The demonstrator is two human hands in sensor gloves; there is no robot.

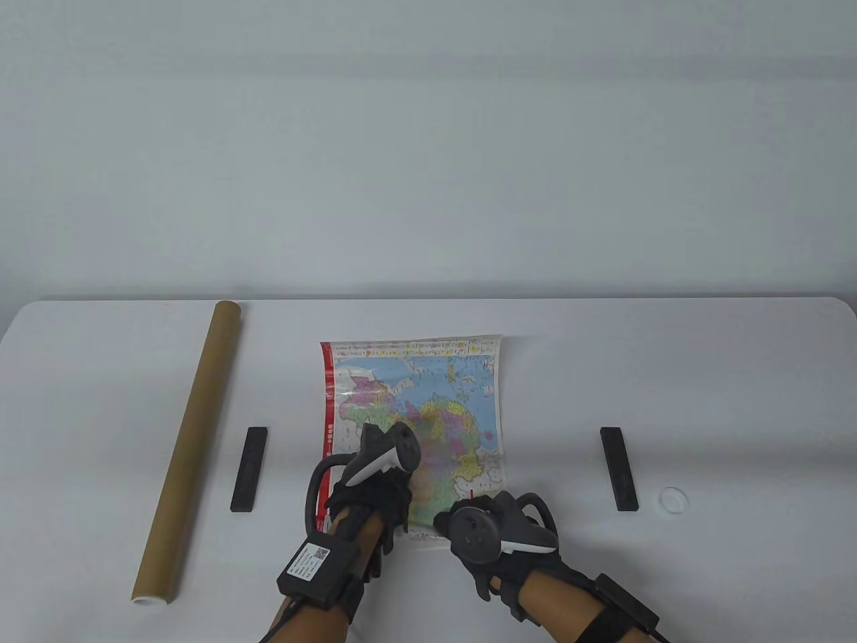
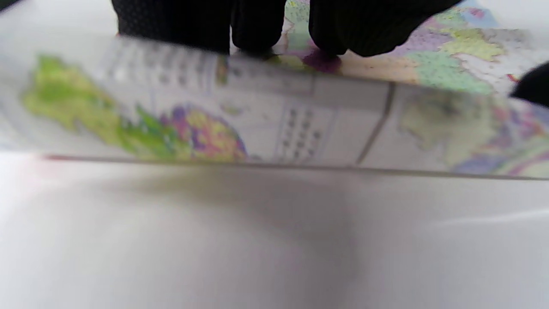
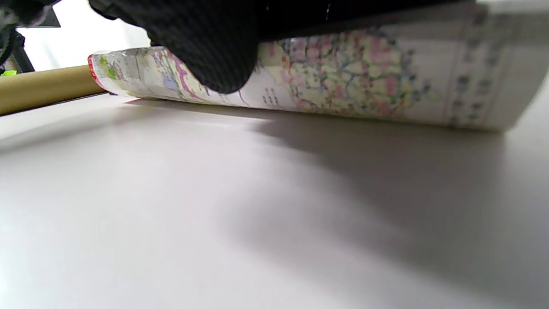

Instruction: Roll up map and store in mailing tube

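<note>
The main risk is a crooked or loose roll: if one hand pushes ahead of the other, the glossy, brightly coloured paper map (image 1: 415, 408) would likely cone out at one end and refuse to fit the long brown cardboard mailing tube (image 1: 189, 449). The slick sheet could also slip from under the fingers and spring flat.

The map lies near the front edge of the white bench (image 1: 703, 375), at its middle, with its near edge curled up into a first low turn. The left hand (image 1: 365, 499) rests on that curl, fingers (image 2: 257, 25) pressing down on the paper. The right hand (image 1: 492, 536) grips the curl's right end, its fingers (image 3: 206, 51) wrapped over the roll.

The sheet has a red band along its left side and wrinkles slightly at the far edge. The tube lies well apart, along the bench's left side, its near end apparently open.
</note>
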